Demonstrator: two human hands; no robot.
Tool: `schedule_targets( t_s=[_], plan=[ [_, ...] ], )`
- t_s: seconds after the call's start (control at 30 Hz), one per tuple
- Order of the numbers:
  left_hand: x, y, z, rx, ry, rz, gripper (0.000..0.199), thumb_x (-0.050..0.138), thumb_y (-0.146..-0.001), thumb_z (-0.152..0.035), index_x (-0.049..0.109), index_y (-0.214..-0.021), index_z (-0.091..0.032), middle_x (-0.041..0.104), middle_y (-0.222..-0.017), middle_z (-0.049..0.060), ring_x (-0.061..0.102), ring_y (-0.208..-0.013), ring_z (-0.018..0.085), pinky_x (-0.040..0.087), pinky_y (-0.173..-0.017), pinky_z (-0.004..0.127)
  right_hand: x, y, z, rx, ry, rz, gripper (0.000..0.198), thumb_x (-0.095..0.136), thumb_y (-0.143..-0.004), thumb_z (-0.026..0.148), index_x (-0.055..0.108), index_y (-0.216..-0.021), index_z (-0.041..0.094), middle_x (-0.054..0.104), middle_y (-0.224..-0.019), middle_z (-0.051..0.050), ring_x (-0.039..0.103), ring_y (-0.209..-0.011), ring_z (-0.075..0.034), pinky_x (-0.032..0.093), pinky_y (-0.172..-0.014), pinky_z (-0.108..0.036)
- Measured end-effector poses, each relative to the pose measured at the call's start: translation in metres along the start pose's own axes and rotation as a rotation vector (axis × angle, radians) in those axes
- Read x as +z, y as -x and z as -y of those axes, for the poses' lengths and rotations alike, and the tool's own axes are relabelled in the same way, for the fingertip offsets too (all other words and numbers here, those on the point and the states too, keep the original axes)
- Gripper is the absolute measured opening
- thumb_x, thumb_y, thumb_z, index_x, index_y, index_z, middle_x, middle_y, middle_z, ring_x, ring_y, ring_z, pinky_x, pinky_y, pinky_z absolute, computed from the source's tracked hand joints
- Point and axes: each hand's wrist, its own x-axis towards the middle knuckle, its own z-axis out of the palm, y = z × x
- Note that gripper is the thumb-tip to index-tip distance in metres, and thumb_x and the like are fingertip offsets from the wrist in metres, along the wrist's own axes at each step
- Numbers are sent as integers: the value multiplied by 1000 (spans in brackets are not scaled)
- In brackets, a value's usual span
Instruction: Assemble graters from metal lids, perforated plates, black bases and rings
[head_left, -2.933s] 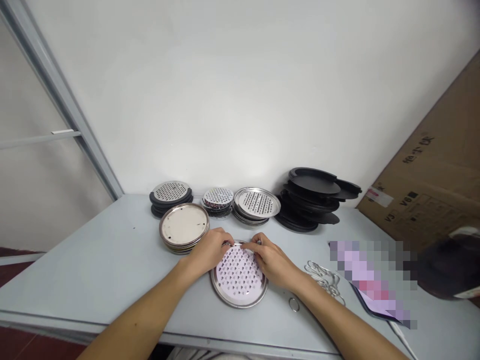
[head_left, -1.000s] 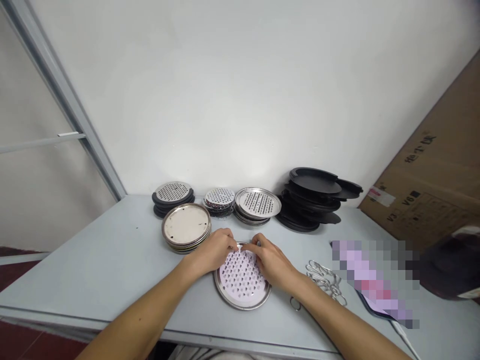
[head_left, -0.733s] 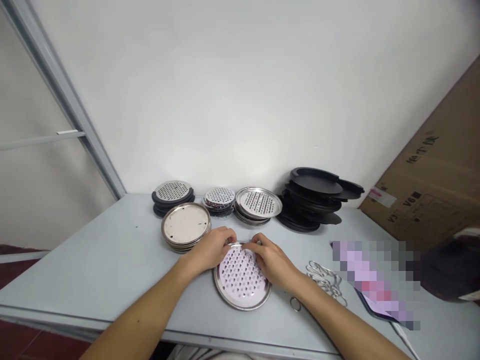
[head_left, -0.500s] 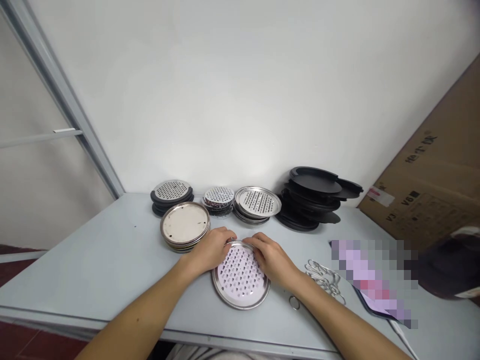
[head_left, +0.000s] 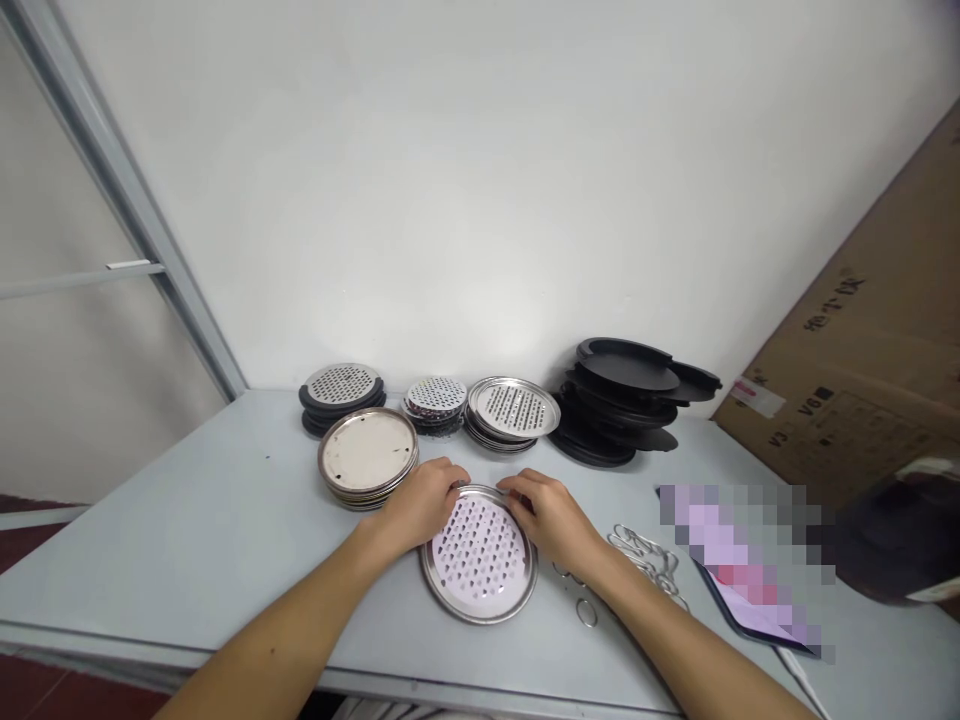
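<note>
A round metal tray (head_left: 480, 615) lies on the table in front of me. Inside its raised rim sits a pale, shiny perforated disc (head_left: 480, 555) with rows of small holes. My left hand (head_left: 431, 500) is closed at the far left of the rim, fingers curled over the edge. At the far right, my right hand (head_left: 544, 515) pinches the rim, its fingers bent and the thumb partly hidden. Left of the tray, near my left hand, stands a stack of round metal trays (head_left: 367, 450).
Along the wall are black-rimmed perforated discs (head_left: 343, 385), a smaller perforated stack (head_left: 436, 395), metal grater plates (head_left: 514, 408) and black round holders (head_left: 626, 365). To the right lie wire hooks (head_left: 649, 560), a metal ring (head_left: 586, 612), a phone (head_left: 750, 610) and a cardboard box (head_left: 847, 340).
My right fingertips have shifted slightly right along the rim, and another ring shows beside my right wrist. The left hand keeps its hold; the view has moved a little.
</note>
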Motion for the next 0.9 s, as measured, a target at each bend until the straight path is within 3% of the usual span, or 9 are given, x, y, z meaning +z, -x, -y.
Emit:
schedule_targets(
  t_s=[0.33, 0.6, 0.77, 0.9],
  plan=[
    [5, 0, 4, -30, -31, -3, 20, 49, -86, -18, 68, -92, -21, 62, -89, 5, 60, -81, 17, 44, -77, 27, 1, -2, 2, -2, 11, -37, 22, 51, -88, 14, 71, -97, 20, 66, -89, -6, 63, -80, -19, 48, -74, -29],
    [3, 0, 3, -34, -26, 12, 25, 47, -86, -14, 69, -95, -20, 63, -91, 6, 61, -84, 18, 44, -79, 27, -22, -13, -15, 35, 90, -464, 21, 51, -91, 26, 68, -101, 19, 61, -78, -4, 54, -62, -15, 45, -64, -28],
    [3, 0, 3, -38, -31, 12, 25, 47, -85, -13, 69, -95, -20, 63, -92, 6, 61, -83, 18, 44, -78, 27, -20, -20, -26, 27, 152, -449, 31, 50, -91, 27, 65, -118, 20, 61, -80, -4, 52, -58, -14, 45, -64, -28],
    [4, 0, 3, -39, -35, 12, 24, 47, -85, -14, 69, -94, -20, 63, -91, 6, 60, -82, 18, 44, -76, 27, -14, -23, -31, 34, 180, -440, 28, 48, -93, 26, 70, -109, 20, 63, -83, -6, 57, -65, -16, 46, -65, -27]
  ],
)
